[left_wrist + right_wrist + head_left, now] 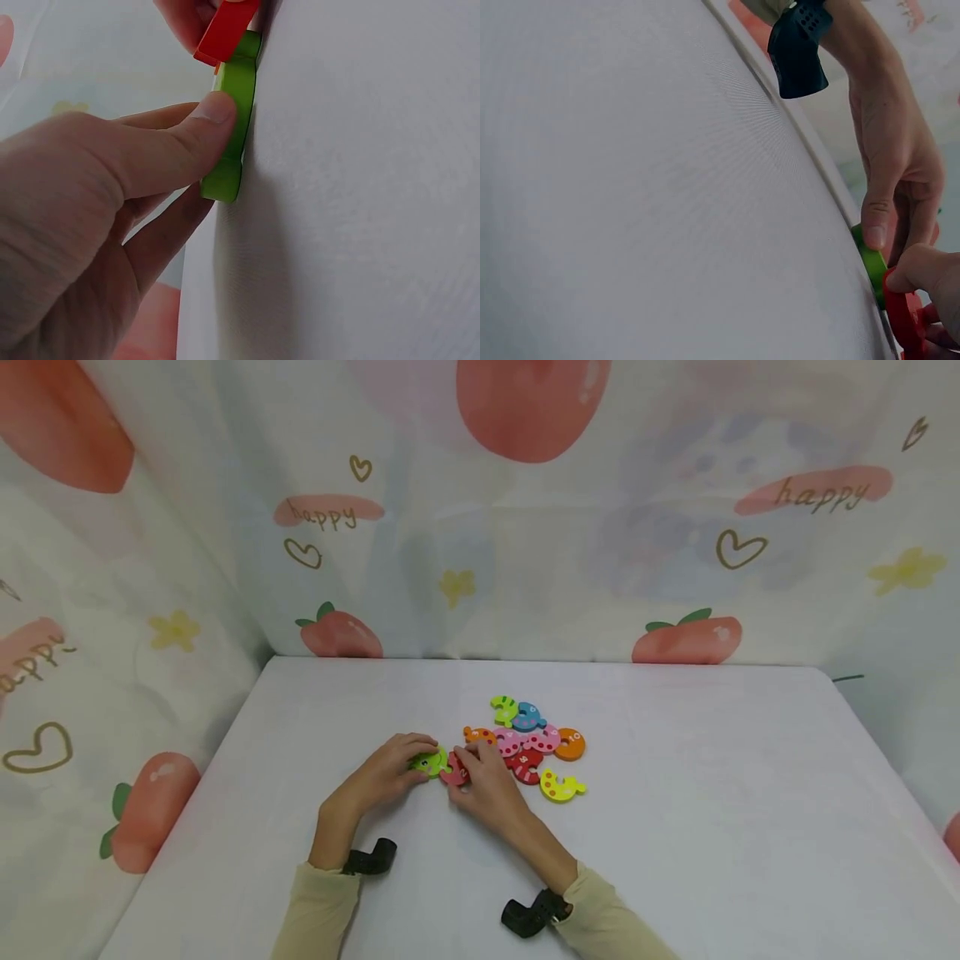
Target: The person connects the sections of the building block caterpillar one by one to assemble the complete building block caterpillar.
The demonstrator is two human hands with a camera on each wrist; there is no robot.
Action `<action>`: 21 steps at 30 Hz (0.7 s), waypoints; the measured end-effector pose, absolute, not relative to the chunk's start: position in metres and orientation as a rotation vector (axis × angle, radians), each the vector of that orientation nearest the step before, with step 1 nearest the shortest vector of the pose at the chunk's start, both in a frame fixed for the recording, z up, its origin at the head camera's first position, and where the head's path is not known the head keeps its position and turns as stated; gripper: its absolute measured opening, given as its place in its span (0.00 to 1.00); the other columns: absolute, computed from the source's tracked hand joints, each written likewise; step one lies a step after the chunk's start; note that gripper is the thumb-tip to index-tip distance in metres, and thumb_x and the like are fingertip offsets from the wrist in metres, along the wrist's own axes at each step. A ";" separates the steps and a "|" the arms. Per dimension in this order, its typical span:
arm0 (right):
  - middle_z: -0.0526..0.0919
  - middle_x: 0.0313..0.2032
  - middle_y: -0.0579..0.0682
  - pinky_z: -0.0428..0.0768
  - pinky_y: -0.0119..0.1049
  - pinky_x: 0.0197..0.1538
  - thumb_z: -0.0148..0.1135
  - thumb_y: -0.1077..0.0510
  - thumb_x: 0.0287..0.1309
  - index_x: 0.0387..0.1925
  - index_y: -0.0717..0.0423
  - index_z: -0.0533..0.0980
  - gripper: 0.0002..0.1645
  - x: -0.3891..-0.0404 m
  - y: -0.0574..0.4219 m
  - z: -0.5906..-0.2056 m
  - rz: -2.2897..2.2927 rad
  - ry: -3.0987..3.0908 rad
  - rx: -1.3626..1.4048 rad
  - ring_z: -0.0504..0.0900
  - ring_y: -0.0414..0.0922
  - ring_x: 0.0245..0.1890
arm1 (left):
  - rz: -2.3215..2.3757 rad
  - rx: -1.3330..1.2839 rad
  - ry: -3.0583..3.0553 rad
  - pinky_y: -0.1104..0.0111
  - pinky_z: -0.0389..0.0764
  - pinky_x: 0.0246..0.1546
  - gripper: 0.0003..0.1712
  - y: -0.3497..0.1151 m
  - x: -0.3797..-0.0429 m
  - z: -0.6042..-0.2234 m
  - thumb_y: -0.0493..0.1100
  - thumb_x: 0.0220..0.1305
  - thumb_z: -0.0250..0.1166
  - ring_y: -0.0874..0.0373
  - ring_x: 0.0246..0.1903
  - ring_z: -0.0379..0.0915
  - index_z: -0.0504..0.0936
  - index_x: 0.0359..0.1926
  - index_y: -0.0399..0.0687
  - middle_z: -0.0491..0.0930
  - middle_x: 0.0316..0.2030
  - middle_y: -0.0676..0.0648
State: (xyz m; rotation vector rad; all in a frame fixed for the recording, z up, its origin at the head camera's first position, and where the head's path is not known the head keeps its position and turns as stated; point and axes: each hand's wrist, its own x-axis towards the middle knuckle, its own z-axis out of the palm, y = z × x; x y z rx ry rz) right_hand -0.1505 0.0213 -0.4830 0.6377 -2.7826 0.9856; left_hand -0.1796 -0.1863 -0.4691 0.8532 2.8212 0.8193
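Observation:
A green puzzle piece with an eye drawn on it point(430, 764) lies at the tabletop, and my left hand point(381, 774) pinches it between thumb and fingers. Just right of it, a red puzzle piece marked with a 2 point(454, 771) is pinched by my right hand point(491, 789). In the left wrist view the red piece point(227, 28) sits tilted over the knobbed end of the green piece point(238, 112). The right wrist view has the red piece point(904, 315) overlapping the green one point(872, 262), both hands close together.
Several more puzzle pieces cluster to the right and behind: a striped red one point(527, 767), a yellow one point(558, 787), an orange round one point(570, 744), pink ones point(546, 739), a blue one point(528, 717) and a striped green one point(505, 710). A printed curtain point(525, 568) hangs behind the white table point(712, 827).

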 end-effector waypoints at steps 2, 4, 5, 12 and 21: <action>0.76 0.51 0.56 0.82 0.35 0.47 0.71 0.55 0.53 0.58 0.63 0.75 0.32 -0.150 0.021 -0.483 1.003 -2.775 0.648 0.72 0.45 0.47 | 0.819 0.833 2.817 0.54 0.70 0.65 0.23 -0.186 -0.179 -0.468 0.37 0.58 0.69 0.49 0.62 0.69 0.79 0.56 0.42 0.77 0.59 0.46; 0.76 0.51 0.56 0.83 0.36 0.48 0.71 0.55 0.53 0.58 0.63 0.75 0.31 -0.150 0.020 -0.483 1.018 -2.766 0.652 0.72 0.46 0.49 | 0.821 0.814 2.811 0.54 0.69 0.66 0.23 -0.186 -0.179 -0.468 0.38 0.59 0.69 0.49 0.63 0.69 0.79 0.56 0.42 0.76 0.59 0.46; 0.76 0.51 0.56 0.83 0.37 0.49 0.71 0.56 0.53 0.58 0.63 0.76 0.31 -0.150 0.020 -0.483 1.031 -2.762 0.651 0.73 0.47 0.49 | 0.821 0.811 2.810 0.54 0.69 0.66 0.23 -0.186 -0.179 -0.467 0.38 0.59 0.69 0.49 0.63 0.69 0.79 0.56 0.42 0.76 0.59 0.46; 0.77 0.53 0.56 0.82 0.40 0.53 0.72 0.55 0.52 0.56 0.62 0.77 0.30 -0.150 0.021 -0.484 1.060 -2.753 0.646 0.75 0.49 0.52 | 0.820 0.806 2.818 0.53 0.70 0.65 0.24 -0.186 -0.178 -0.466 0.37 0.58 0.69 0.48 0.62 0.69 0.79 0.57 0.43 0.76 0.59 0.46; 0.77 0.53 0.56 0.82 0.41 0.54 0.72 0.55 0.52 0.55 0.62 0.77 0.29 -0.152 0.023 -0.488 1.031 -2.735 0.665 0.75 0.49 0.51 | 0.812 0.798 2.821 0.55 0.70 0.65 0.24 -0.183 -0.179 -0.468 0.37 0.58 0.69 0.49 0.63 0.69 0.79 0.56 0.43 0.76 0.60 0.46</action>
